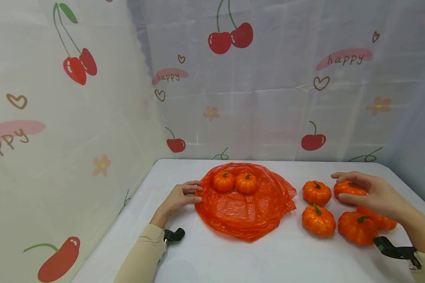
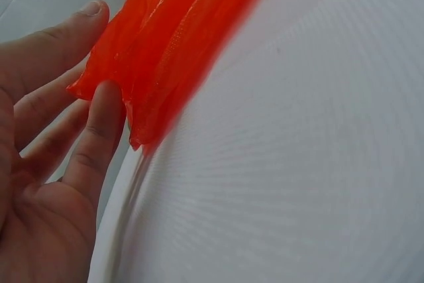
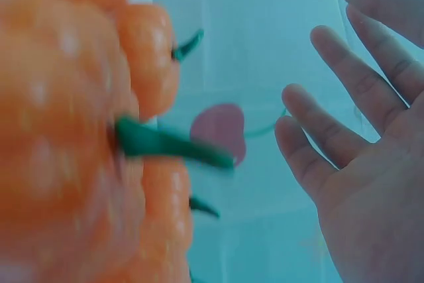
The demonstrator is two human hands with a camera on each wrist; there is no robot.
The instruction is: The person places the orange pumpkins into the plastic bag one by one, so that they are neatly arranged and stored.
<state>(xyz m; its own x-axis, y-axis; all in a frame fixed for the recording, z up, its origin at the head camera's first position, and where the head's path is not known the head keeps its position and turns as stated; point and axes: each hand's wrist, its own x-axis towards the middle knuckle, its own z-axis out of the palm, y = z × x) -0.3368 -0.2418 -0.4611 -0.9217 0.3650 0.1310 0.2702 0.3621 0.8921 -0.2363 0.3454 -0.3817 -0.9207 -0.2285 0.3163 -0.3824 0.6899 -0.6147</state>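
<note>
Two small orange pumpkins (image 1: 223, 181) with green stems sit side by side toward the back of an open red plastic bag (image 1: 237, 208) spread on the table. At the bag's left rim is my left hand (image 1: 180, 199), its fingers loosely bent and spread; in the left wrist view the fingertips touch the bag's crumpled edge (image 2: 159, 64). Over on the right, my right hand (image 1: 379, 194) hovers above several more pumpkins (image 1: 318, 221), fingers spread and holding nothing. It partly hides a rear pumpkin (image 1: 348, 188). The right wrist view shows a pumpkin (image 3: 59, 144) close by, beside the open palm.
The white table (image 1: 255, 259) ends at a back curtain (image 1: 262, 106) printed with cherries, and another such curtain (image 1: 74, 165) stands along its left side. Bag and loose pumpkins are separated by a narrow strip of tabletop.
</note>
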